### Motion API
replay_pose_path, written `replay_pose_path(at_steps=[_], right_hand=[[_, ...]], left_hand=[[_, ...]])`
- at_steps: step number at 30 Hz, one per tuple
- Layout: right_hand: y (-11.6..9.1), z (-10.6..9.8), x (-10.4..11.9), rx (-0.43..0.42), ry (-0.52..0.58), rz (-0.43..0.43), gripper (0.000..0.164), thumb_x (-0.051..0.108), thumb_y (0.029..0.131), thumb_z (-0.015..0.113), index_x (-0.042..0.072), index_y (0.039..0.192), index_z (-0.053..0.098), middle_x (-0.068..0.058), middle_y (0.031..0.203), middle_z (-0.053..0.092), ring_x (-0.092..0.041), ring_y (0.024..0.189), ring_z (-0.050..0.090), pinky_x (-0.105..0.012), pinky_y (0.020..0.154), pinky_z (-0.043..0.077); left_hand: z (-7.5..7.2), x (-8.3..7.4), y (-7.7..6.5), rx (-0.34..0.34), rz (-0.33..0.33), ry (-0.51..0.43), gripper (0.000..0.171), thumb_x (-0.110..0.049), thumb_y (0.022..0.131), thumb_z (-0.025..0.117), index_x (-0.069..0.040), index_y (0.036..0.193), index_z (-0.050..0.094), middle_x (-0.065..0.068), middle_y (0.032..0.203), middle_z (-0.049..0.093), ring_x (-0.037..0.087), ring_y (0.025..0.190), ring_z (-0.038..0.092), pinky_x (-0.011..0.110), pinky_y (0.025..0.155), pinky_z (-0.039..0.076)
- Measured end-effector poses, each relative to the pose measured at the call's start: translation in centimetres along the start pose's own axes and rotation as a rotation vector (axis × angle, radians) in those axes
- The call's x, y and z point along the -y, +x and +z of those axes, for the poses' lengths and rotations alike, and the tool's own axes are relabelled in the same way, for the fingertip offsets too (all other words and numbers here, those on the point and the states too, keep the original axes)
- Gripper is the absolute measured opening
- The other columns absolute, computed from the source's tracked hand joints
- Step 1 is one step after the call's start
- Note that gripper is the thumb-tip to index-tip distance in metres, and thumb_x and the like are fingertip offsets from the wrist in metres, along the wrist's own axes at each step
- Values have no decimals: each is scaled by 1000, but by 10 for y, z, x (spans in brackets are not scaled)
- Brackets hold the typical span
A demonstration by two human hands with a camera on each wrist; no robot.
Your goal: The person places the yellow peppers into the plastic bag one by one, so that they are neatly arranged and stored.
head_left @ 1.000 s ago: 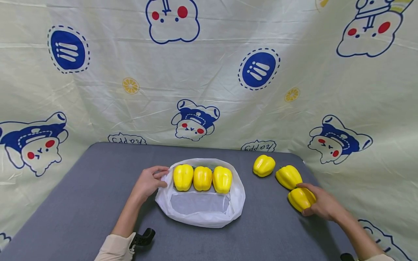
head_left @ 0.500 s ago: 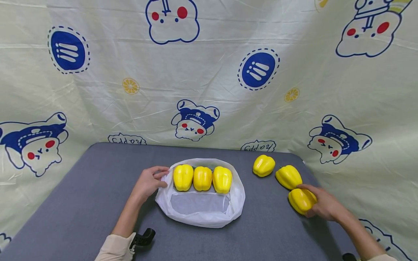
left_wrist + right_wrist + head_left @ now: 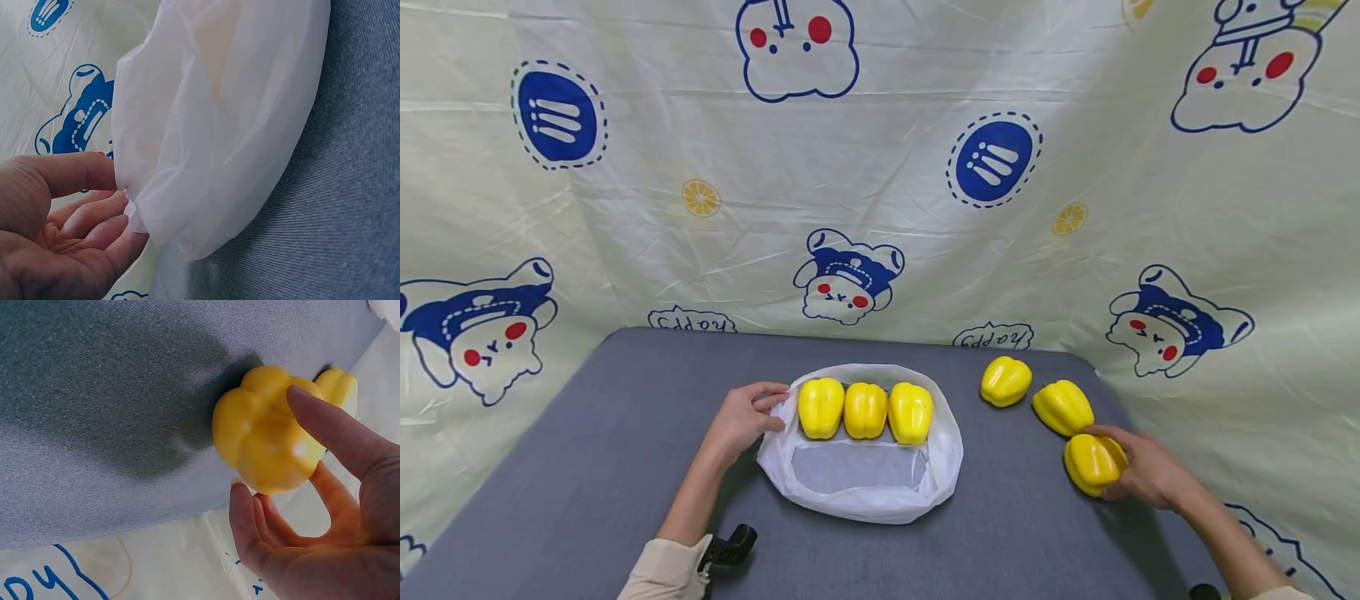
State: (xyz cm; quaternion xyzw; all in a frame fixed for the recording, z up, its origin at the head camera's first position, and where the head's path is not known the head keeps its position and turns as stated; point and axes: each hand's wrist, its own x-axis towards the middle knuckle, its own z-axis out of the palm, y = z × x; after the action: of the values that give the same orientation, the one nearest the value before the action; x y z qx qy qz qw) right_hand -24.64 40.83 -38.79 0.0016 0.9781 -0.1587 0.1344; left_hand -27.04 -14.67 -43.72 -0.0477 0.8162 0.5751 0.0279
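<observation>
My left hand point(image 3: 741, 421) pinches the left rim of a white, thin-walled bag point(image 3: 865, 507); in the left wrist view the bag's edge point(image 3: 206, 156) runs between thumb and fingers. Inside the bag, three yellow bell peppers point(image 3: 865, 410) sit side by side along the far wall. At the table's right side my right hand point(image 3: 1150, 471) holds the nearest loose yellow bell pepper point(image 3: 1092, 463), low at the table. From the right wrist, the thumb lies over the pepper's lobed end point(image 3: 265, 428) and curled fingers reach under it. Another pepper point(image 3: 1063, 407) lies right behind it.
A further yellow bell pepper point(image 3: 1006, 381) lies farther back, between the bag and the right edge. The grey cloth-covered table point(image 3: 625, 467) ends at a printed pale curtain point(image 3: 880, 183) behind. A black wrist strap point(image 3: 730, 547) is on the left forearm.
The right-hand pepper has shifted slightly toward me and turned a little, as the right thumb slid lower around it. Left hand and bag have stayed in place.
</observation>
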Motion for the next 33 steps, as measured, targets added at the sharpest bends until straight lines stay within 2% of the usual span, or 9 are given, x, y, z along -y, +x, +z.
replay_pose_path(at_steps=[6, 12, 20, 26, 33], right_hand=[[1, 0, -1, -6, 10, -1, 86, 17, 69, 88, 5, 144, 49, -40, 129, 44, -50, 107, 43, -72, 87, 42], [1, 0, -4, -11, 2, -9, 87, 25, 69, 89, 4, 143, 50, -38, 127, 47, -48, 106, 44, -66, 84, 44], [2, 0, -3, 6, 8, 5, 90, 34, 68, 91, 4, 143, 49, -39, 137, 48, -48, 107, 50, -72, 90, 42], [3, -1, -4, 1, 16, 5, 90, 35, 67, 91, 3, 140, 51, -38, 134, 51, -45, 104, 53, -69, 87, 44], [5, -1, -2, -14, -5, 17, 90, 41, 67, 90, 2, 139, 52, -42, 133, 49, -51, 106, 54, -67, 85, 46]], left_hand=[[0, 1, 1, 0, 1, -5, 54, 9, 82, 68, -3, 134, 63, 17, 131, 69, 37, 131, 58, 49, 107, 47], [0, 1, 1, 0, 2, -8, 54, 9, 82, 68, -3, 134, 63, 17, 131, 69, 36, 130, 59, 49, 107, 48], [1, 0, 1, 1, 5, -9, 53, 10, 82, 69, -3, 133, 63, 18, 131, 69, 36, 130, 60, 49, 106, 48], [0, -1, -1, 3, 6, -8, 53, 10, 82, 69, -3, 133, 63, 18, 131, 69, 36, 130, 59, 49, 107, 47], [0, -1, 0, 5, 5, -14, 53, 10, 82, 69, -2, 133, 63, 18, 132, 68, 36, 131, 59, 49, 107, 47]])
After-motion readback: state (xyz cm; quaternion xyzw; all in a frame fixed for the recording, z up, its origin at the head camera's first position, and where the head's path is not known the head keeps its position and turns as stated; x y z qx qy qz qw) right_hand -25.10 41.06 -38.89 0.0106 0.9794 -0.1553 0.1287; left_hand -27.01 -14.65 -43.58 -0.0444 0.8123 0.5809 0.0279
